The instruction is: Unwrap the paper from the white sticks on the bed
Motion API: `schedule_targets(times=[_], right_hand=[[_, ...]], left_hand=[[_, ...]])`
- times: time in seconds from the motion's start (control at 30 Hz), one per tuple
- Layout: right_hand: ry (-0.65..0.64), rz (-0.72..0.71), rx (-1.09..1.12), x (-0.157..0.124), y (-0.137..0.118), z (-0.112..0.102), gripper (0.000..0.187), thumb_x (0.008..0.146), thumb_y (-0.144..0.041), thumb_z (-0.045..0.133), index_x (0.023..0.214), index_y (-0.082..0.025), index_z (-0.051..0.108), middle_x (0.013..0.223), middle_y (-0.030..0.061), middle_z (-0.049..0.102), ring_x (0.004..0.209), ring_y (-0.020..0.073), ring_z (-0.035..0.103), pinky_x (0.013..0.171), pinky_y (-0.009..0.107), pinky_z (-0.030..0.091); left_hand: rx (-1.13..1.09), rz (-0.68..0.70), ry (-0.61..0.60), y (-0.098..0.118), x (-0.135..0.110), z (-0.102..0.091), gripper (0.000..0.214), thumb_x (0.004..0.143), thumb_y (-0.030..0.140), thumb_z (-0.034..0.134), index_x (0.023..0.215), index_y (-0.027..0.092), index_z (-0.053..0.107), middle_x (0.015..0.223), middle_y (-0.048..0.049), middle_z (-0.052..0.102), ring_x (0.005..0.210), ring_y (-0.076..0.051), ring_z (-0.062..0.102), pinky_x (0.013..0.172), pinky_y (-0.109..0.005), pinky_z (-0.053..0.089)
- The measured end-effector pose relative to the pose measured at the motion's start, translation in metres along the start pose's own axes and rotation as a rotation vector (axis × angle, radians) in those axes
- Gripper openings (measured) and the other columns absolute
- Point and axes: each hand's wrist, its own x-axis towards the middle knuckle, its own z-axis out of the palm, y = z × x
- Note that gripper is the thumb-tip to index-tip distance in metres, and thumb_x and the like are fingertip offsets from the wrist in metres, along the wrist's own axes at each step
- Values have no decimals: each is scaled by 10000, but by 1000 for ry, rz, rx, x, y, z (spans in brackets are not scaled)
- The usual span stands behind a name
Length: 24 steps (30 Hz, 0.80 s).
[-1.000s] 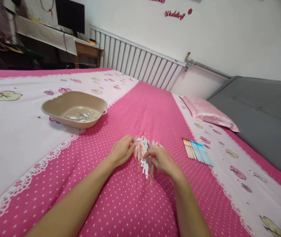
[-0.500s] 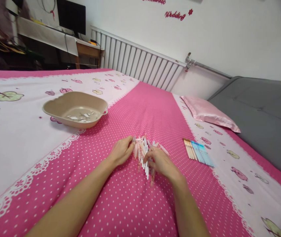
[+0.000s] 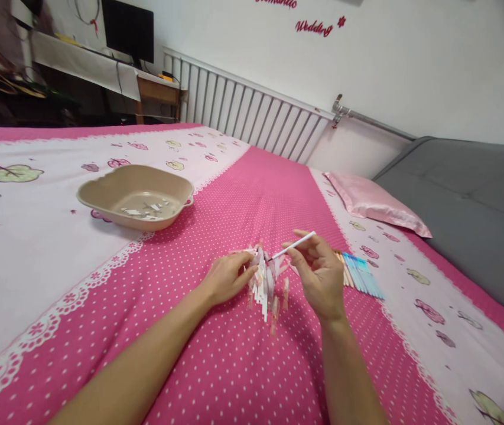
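Note:
A slim white pen refill (image 3: 293, 245) with a dark tip is pinched in my right hand (image 3: 320, 274), raised over the right side of a pile. Its tip points down and left towards the pile. My left hand (image 3: 229, 276) lies at the pile's left edge, thumb and fingers drawn together; whatever may be between them is hidden. The pile mixes white refills (image 3: 260, 296) with clear and pinkish pen barrels (image 3: 275, 310). One short barrel (image 3: 286, 293) lies slightly apart on the right.
A beige basin (image 3: 136, 223) with small white pieces in it stands at the left on the pink dotted bedspread (image 3: 216, 366). Light-brown and blue pens (image 3: 362, 276) lie in a row at the right, partly behind my right hand. Farther back are a pink pillow (image 3: 376, 206) and grey headboard (image 3: 464, 189).
My right hand has come up out of the pile and moved right, now with a white refill in it. My left hand has shifted slightly right and down against the pile.

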Motion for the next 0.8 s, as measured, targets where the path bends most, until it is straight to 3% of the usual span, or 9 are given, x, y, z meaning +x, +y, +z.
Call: schedule_targets(times=[0.1,0.2,0.8], right_hand=[[76,2,43,-1,-4,2,495,814,-242,597,1285,-275,448,851,-1,660,782,151,646,694,311,538],[115,-14,-1,-2,-6,3,568,818,-225,590,1341,-292,380,839,-6,640,788,148,636,710,316,543],[45,-66,-61,-5,-1,10,504,840,-232,558,1316,-308,412,846,-14,625,789,133,624,739,305,542]], left_hand=[[24,35,-42,3,-1,1,225,886,321,396,742,182,500,681,14,521,612,-121,450,597,-251,308],[41,45,-56,3,0,2,214,883,326,406,779,182,526,703,4,552,632,-129,473,612,-254,319],[-4,62,-67,5,-1,3,230,879,345,425,803,188,576,703,-5,579,629,-134,483,607,-264,327]])
